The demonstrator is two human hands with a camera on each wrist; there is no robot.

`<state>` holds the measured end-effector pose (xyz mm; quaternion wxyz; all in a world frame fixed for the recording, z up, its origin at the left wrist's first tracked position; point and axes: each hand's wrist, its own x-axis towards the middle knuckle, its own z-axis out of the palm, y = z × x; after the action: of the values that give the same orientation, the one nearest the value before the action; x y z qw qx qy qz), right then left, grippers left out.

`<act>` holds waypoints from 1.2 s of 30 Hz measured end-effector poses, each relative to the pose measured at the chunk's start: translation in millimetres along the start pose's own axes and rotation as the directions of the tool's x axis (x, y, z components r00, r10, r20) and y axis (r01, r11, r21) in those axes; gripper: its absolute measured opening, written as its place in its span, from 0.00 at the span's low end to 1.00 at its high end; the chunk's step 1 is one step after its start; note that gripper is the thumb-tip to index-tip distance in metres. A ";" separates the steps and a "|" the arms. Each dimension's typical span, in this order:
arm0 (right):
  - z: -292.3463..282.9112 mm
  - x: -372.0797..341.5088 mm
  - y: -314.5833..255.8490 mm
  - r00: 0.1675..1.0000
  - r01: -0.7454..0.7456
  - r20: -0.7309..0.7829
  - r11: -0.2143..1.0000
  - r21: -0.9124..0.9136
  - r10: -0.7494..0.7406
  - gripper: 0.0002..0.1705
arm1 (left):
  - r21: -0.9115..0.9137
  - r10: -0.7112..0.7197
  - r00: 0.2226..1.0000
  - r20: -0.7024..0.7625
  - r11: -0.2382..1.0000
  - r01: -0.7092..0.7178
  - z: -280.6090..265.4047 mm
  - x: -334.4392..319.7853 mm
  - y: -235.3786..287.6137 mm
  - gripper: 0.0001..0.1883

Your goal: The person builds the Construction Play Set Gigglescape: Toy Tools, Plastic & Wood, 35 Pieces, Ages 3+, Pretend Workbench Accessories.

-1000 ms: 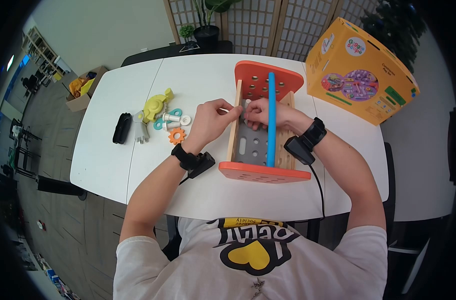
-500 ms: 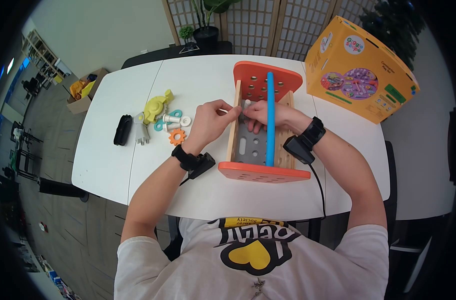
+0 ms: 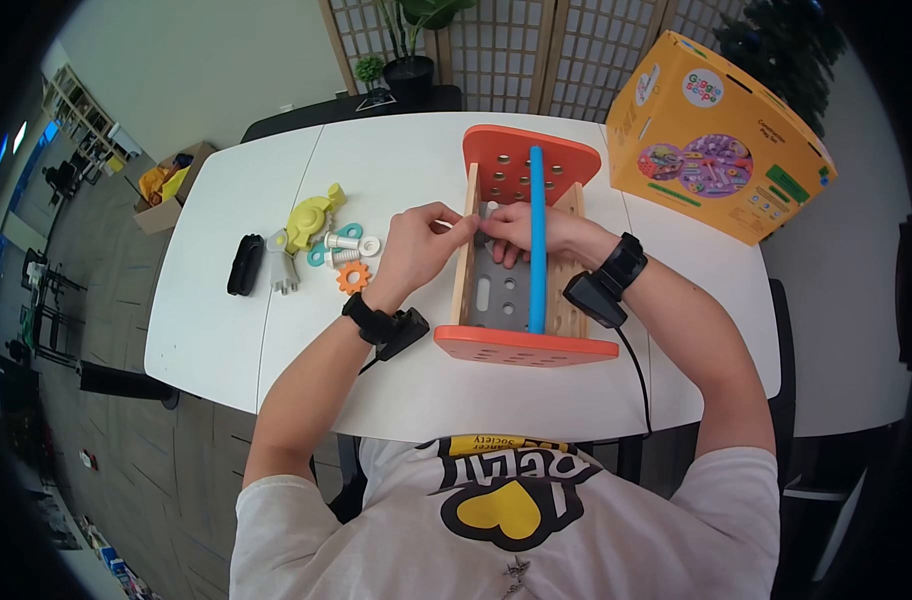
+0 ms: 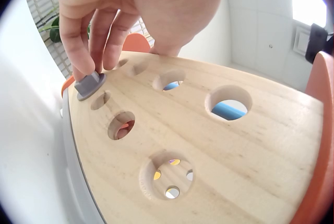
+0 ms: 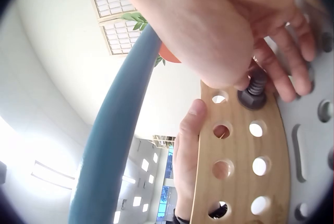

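An open wooden toy toolbox with orange-red end panels (image 3: 526, 345), a grey floor (image 3: 498, 290) and a blue rod handle (image 3: 537, 250) stands on the table. My left hand (image 3: 423, 245) reaches over the outer face of its left wooden side panel (image 4: 209, 146); the fingertips grip a grey hex piece (image 4: 90, 85) set against a hole there. Inside the box, my right hand (image 3: 541, 230) reaches in beneath the handle. Thumb and fingers pinch about a dark grey threaded bolt (image 5: 257, 80), which pokes through a hex nut (image 5: 252, 100) against the panel. The palm partly hides these fingers.
Left of the box lie white bolts (image 3: 344, 256), an orange gear (image 3: 353, 278), a teal strip (image 3: 318, 252), a yellow toy part (image 3: 308, 220), a grey-white piece (image 3: 282, 265) and a black case (image 3: 245, 265). A large yellow box (image 3: 721, 145) stands at the back right.
My right fingers have shifted and spread somewhat beside the bolt inside the box. The left hand stays at the side panel. The whole scene moves slightly left with the head.
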<state>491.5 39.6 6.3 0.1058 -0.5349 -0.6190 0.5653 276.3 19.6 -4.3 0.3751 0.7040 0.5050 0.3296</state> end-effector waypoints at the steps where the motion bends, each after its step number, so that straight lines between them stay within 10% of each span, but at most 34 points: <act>1: 3.1 -5.8 -6.0 1.000 0.008 -0.019 0.999 -0.031 -0.008 0.20 | 0.001 -0.003 1.000 0.002 1.000 0.003 -0.3 -0.1 0.0 0.23; 36: 3.8 9.4 -3.5 0.999 0.022 -0.031 0.975 -0.220 -0.030 0.27 | 0.011 0.015 1.000 0.027 1.000 -0.015 -4.1 1.0 2.3 0.23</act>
<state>483.0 45.5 3.4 0.0638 -0.5447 -0.6828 0.4828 274.2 20.9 -0.2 0.3754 0.7144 0.4964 0.3199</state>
